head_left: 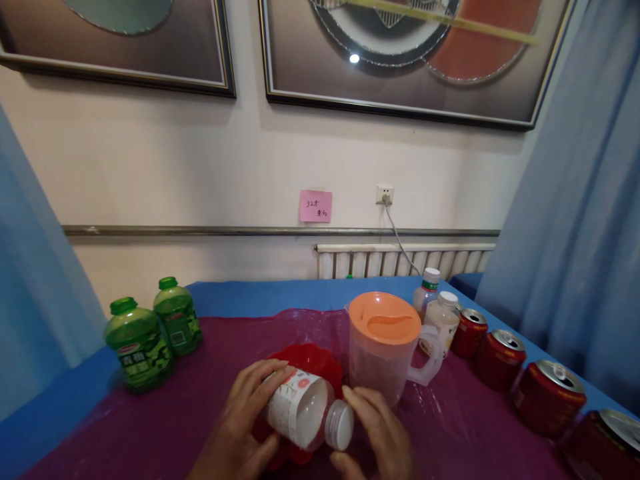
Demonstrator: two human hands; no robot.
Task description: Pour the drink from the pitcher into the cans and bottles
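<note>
My left hand (pixel 240 417) is wrapped round a clear bottle (pixel 295 408) with a white flowered label, held on its side over a red bowl (pixel 313 360). My right hand (pixel 377 430) has its thumb and fingers pinched around the bottle's white cap (pixel 339 425). A clear pitcher (pixel 383 350) with an orange lid stands upright just behind my right hand.
Two green bottles (pixel 155 333) stand at the left on the purple plastic sheet (pixel 200 400). Two white-capped bottles (pixel 437 310) sit behind the pitcher. Several red cans (pixel 520 373) line the right edge. Blue curtains hang on both sides; a radiator and wall are behind.
</note>
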